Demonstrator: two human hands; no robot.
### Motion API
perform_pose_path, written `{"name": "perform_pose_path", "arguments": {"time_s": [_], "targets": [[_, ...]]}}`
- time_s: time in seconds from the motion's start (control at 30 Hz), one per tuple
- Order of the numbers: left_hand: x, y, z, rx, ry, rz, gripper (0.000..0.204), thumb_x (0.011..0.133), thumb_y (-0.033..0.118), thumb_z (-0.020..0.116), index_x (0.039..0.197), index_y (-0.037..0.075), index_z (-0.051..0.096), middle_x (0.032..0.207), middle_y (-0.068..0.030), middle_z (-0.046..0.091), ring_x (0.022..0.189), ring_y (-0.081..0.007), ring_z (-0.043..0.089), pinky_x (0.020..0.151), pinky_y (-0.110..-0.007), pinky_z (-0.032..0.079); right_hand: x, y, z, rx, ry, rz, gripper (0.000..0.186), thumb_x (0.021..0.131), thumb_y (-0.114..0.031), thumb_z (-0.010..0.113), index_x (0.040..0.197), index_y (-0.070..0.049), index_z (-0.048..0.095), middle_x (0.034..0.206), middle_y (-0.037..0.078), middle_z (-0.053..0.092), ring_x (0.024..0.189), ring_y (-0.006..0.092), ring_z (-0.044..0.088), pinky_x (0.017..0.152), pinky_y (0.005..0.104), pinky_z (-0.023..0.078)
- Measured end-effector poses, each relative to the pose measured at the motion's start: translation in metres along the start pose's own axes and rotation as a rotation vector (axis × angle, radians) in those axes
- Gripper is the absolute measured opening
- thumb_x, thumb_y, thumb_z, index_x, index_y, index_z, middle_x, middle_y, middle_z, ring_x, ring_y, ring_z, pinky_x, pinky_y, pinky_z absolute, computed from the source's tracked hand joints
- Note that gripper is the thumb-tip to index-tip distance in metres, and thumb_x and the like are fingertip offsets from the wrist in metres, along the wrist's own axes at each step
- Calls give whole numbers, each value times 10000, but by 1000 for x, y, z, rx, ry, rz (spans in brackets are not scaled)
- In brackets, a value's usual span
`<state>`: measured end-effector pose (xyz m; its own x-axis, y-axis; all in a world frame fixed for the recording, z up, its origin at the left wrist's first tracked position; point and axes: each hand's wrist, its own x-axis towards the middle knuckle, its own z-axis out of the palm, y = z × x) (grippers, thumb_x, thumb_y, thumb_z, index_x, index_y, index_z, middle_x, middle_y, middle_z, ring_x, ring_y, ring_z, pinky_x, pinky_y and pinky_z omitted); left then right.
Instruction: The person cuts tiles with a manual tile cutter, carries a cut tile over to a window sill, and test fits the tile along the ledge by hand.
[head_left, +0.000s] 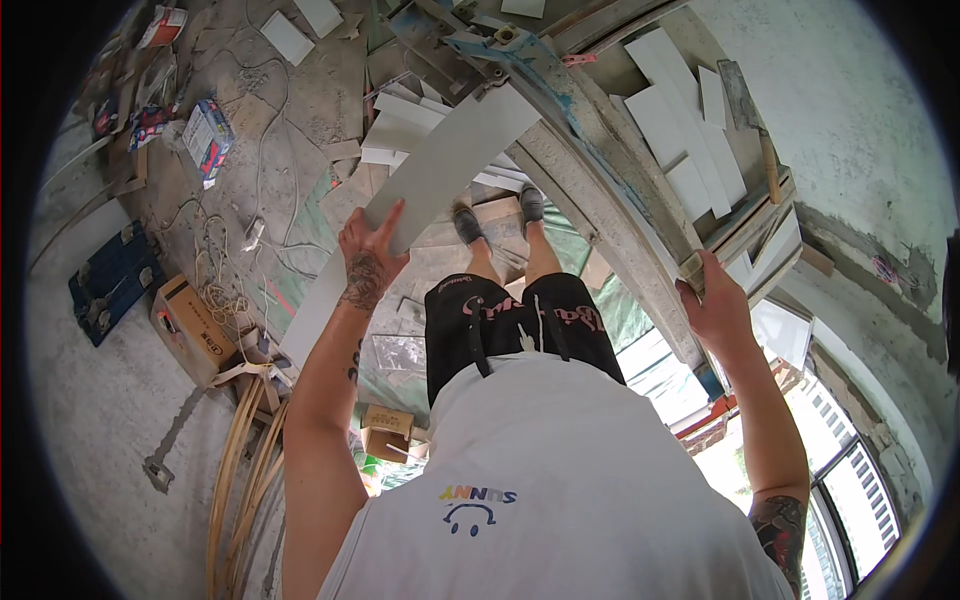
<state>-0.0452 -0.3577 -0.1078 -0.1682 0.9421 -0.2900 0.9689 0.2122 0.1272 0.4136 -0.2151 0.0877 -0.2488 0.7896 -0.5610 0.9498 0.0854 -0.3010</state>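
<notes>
My left hand (372, 246) grips a long pale grey tile strip (440, 165), thumb on its upper face and the other fingers at its edge. The strip slants from the lower left up to the metal head of a worn, blue-painted tile cutter (560, 95), where its far end lies against the frame. My right hand (718, 305) is closed around a small block (692, 266) on the near part of the cutter's long frame. What its fingers press on beneath is hidden.
Cut white tiles (670, 115) lie on the bench at right, beside a wooden-handled trowel (755, 125). More tile pieces (400, 125) sit on the floor beyond my feet. Cables (225, 270), a cardboard box (190, 330) and bent wooden strips (245, 460) are at left.
</notes>
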Motion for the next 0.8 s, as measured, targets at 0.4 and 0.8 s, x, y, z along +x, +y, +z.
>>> {"name": "perform_pose_path", "arguments": {"time_s": [0.4,0.8], "targets": [[-1,-6,16,-43,-46,-19,975,628,271,835,1482,429,393,1372,-266,373,1290,-438,401,1076,-536,322,4,-14,-2,-174,321,-298,682,771,-191,792,1354,-77,457,1294,172,515,1199,343,529,1000,448,426],[-1,-12,24,-79,26,24,992,609,242,829,1480,435,396,1356,-261,392,1277,-441,420,1063,-534,341,12,-27,-3,-76,110,-94,439,903,-255,677,1246,-35,516,856,208,682,818,423,666,711,487,517]]}}
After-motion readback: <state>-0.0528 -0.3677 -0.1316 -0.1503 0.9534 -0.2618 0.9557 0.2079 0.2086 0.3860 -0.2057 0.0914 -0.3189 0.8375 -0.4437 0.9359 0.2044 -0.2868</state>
